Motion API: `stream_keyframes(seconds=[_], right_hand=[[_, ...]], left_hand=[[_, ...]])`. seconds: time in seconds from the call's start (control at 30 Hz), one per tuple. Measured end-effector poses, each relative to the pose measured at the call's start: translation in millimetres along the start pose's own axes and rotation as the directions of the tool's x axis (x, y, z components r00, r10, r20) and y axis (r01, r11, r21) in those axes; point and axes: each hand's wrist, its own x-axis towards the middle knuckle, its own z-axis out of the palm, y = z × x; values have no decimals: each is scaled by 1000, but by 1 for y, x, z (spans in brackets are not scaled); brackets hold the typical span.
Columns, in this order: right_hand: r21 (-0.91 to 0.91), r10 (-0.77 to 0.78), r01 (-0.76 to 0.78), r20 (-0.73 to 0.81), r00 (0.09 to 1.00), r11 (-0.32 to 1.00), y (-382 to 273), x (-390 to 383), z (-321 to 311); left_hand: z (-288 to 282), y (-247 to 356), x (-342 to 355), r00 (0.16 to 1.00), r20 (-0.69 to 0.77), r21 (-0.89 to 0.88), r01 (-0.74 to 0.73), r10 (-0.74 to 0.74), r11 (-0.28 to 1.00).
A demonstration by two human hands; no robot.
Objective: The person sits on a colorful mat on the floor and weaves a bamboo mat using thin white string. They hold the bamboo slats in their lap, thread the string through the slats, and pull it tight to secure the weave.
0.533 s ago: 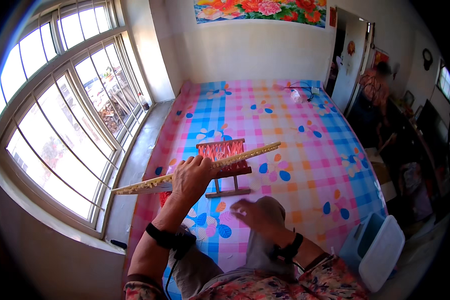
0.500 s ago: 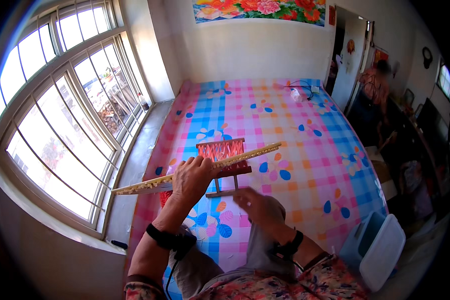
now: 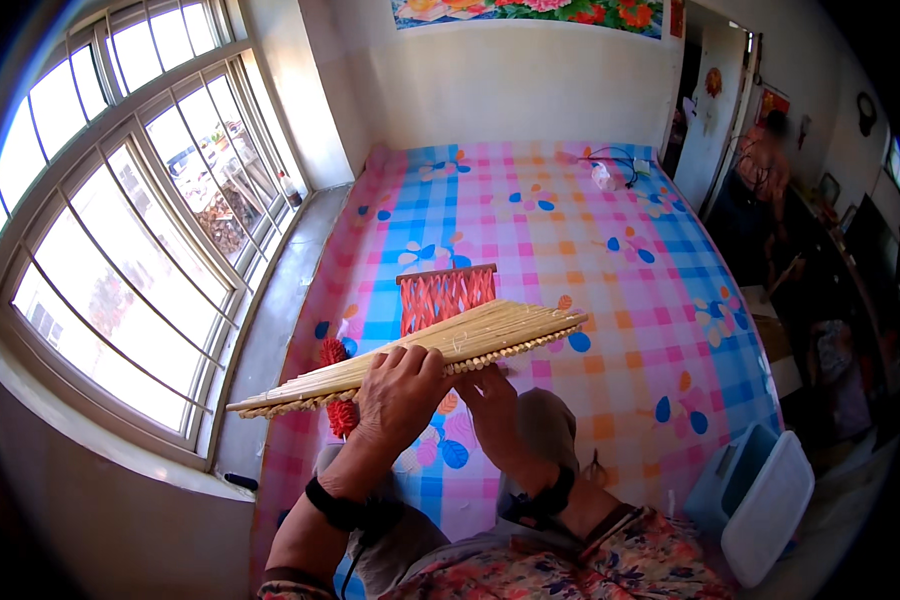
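Observation:
A flat mat of straw-coloured stalks (image 3: 470, 335) is tilted in front of me, its cut stalk ends forming a beaded near edge. My left hand (image 3: 402, 392) is closed on that near edge, thumb side up. My right hand (image 3: 492, 408) is at the edge just to the right, fingers bent together against its underside; the fingertips are partly hidden. Beyond the mat, a rack with a wooden bar and crossing red strips (image 3: 445, 297) lies on the bed, its near part covered by the mat. Red bristly bundles (image 3: 342, 418) show beside my left hand.
The bed has a checked pink and blue cover (image 3: 620, 330). A barred window (image 3: 120, 270) and its sill (image 3: 285, 290) run along the left. A blue bin with a white lid (image 3: 767, 510) stands at the lower right. Another person (image 3: 760, 175) is at the far right.
The mat has turned from nearly edge-on to showing its broad upper face. My right hand has moved up from below to the mat's near edge. The left hand keeps its hold.

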Motion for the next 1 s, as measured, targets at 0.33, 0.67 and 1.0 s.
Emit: stream_keyframes(seconds=[0.33,0.67,1.0], right_hand=[[0,329,-346,303,894,938,-22,-18,-19],[-268,-204,392,532,821,880,-32,-54,-57],[201,-599,564,266,756,801,-80,28,-21]], left_hand=[[0,5,-5,999,-26,-10,-28,27,1000],[-3,11,-2,999,-1,-22,51,-51,998],[-11,-12,36,979,199,-90,-21,38,996]])
